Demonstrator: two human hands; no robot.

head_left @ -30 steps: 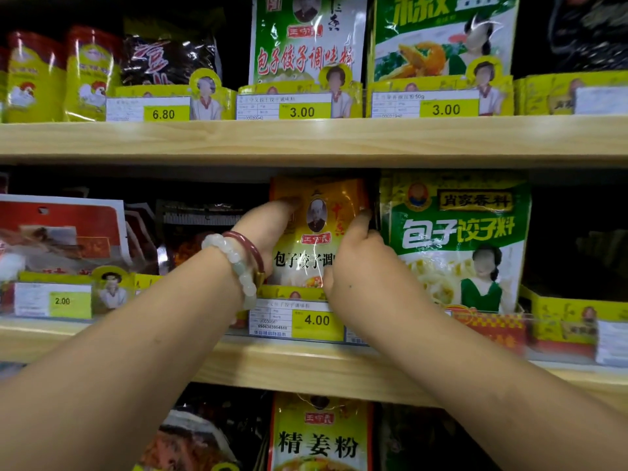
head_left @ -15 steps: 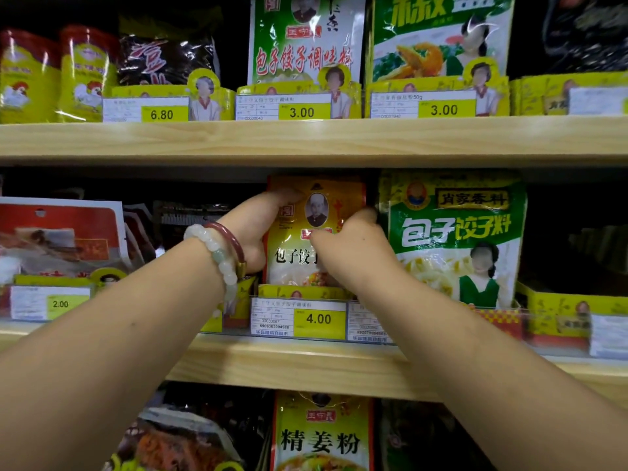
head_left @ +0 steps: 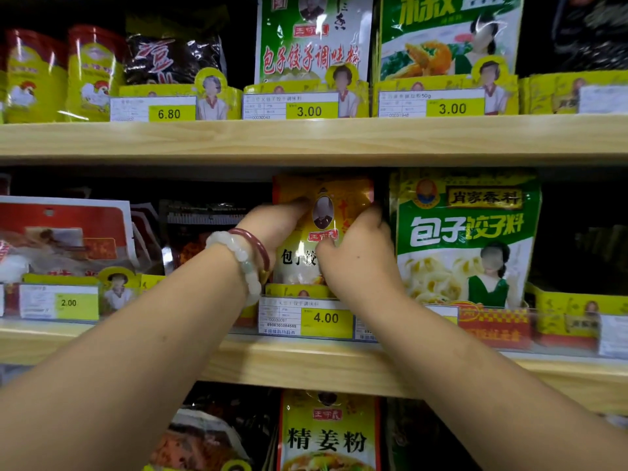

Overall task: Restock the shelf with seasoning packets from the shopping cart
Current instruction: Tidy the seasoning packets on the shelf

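Note:
An orange-yellow seasoning packet (head_left: 334, 212) stands upright on the middle wooden shelf (head_left: 299, 362), behind the 4.00 price tag (head_left: 324, 317). My left hand (head_left: 277, 229), with two bracelets on its wrist, grips the packet's left edge. My right hand (head_left: 360, 253) holds its right side, fingers curled over the front. Both hands cover much of the packet's lower half. The shopping cart is out of view.
A green dumpling-seasoning packet (head_left: 465, 239) stands just right of my right hand. Red and dark packets (head_left: 68, 239) fill the left of the shelf. The upper shelf (head_left: 306, 137) holds more packets and tins; a yellow ginger-powder packet (head_left: 328, 436) hangs below.
Both hands have closed in on the packet; my right hand moved from its right edge over its front. The packet stands a little straighter in its slot.

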